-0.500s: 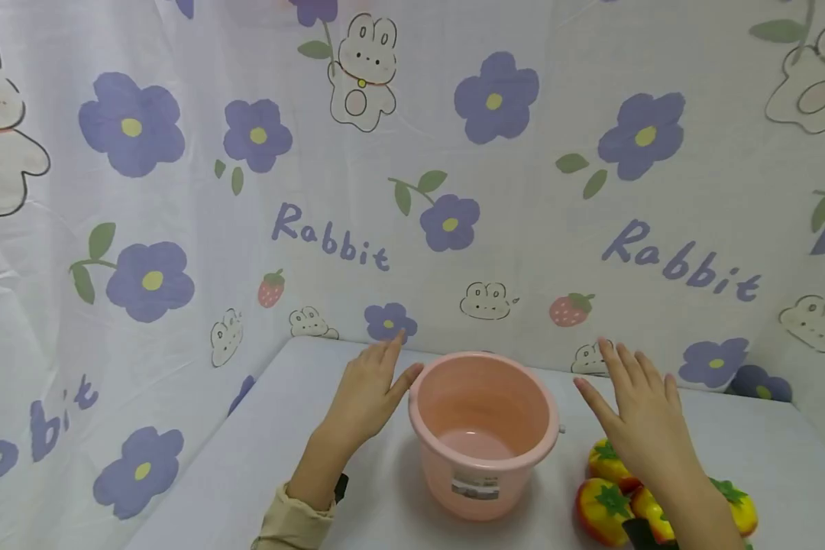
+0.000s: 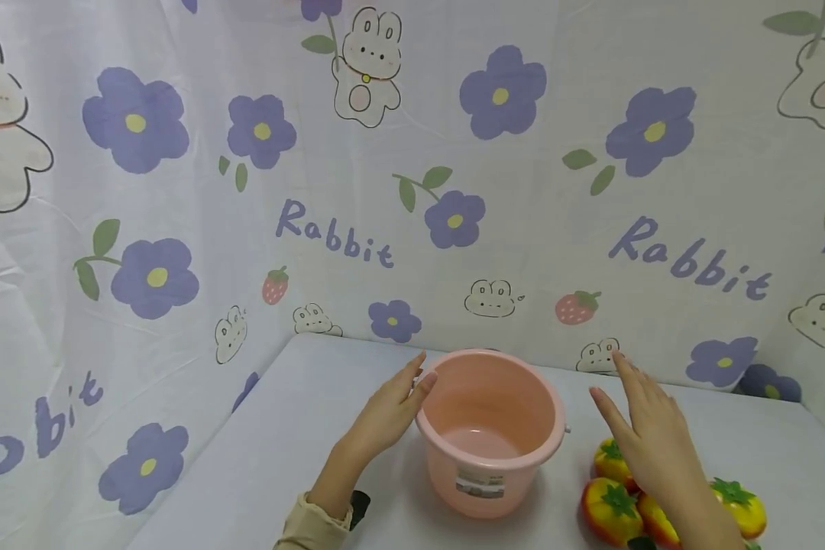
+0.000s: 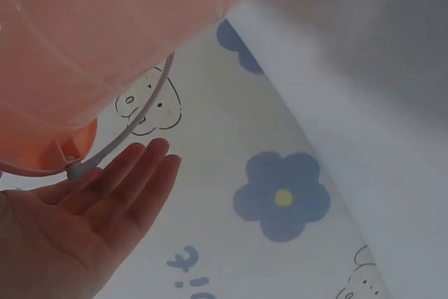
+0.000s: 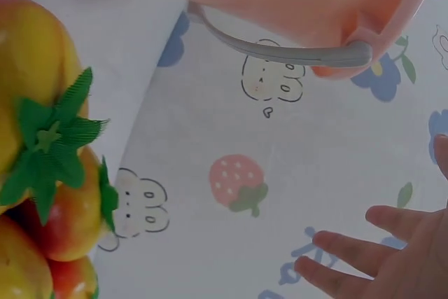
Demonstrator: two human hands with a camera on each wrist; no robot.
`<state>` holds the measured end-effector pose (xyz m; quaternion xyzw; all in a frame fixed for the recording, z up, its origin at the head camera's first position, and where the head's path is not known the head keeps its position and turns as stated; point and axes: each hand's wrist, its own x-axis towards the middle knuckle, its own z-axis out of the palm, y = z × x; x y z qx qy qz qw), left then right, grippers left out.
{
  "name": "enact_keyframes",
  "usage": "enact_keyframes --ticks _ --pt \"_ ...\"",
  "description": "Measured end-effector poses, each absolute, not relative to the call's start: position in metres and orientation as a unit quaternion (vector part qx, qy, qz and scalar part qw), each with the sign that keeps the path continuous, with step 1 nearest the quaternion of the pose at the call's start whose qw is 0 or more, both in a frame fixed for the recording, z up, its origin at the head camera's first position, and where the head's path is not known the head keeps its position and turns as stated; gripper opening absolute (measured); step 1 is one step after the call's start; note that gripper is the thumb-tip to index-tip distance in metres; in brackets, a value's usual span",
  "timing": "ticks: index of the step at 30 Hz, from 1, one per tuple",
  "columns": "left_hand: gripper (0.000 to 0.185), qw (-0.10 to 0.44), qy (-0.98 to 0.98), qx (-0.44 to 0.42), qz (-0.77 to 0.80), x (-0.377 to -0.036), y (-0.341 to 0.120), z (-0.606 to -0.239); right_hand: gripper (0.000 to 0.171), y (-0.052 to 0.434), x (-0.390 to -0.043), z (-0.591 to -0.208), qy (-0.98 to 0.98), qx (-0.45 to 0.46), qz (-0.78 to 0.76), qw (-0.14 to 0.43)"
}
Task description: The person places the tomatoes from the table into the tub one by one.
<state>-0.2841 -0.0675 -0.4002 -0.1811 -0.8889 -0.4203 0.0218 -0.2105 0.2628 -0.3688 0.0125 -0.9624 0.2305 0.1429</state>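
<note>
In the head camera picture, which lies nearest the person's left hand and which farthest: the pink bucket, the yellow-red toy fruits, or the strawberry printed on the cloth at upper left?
From the left hand:
1. Pink bucket, right beside it; the fingertips are at its rim.
2. Printed strawberry, on the backdrop cloth, up and to the left.
3. Toy fruits, on the table past the bucket, under the right hand.
</note>
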Motion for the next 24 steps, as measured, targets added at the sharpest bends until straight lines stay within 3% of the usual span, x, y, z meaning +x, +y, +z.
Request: enact_keyframes --ticks 5,13,24 --pt "0.072 -0.005 -0.873 -0.189 -0.449 -0.284 -0.068 -0.405 0.074 0.266 -0.207 -0.376 -0.958 0.004 0.257 0.130" --pt "0.065 -0.005 -0.851 -0.207 -0.482 -0.285 -0.066 -0.410 0.076 0.273 -0.203 -0.382 -0.956 -0.033 0.282 0.073" --pt "0.055 -0.009 -0.830 -0.218 -0.513 -0.287 -0.067 -0.411 0.077 0.287 -0.205 -0.392 -0.941 -0.042 0.329 0.064"
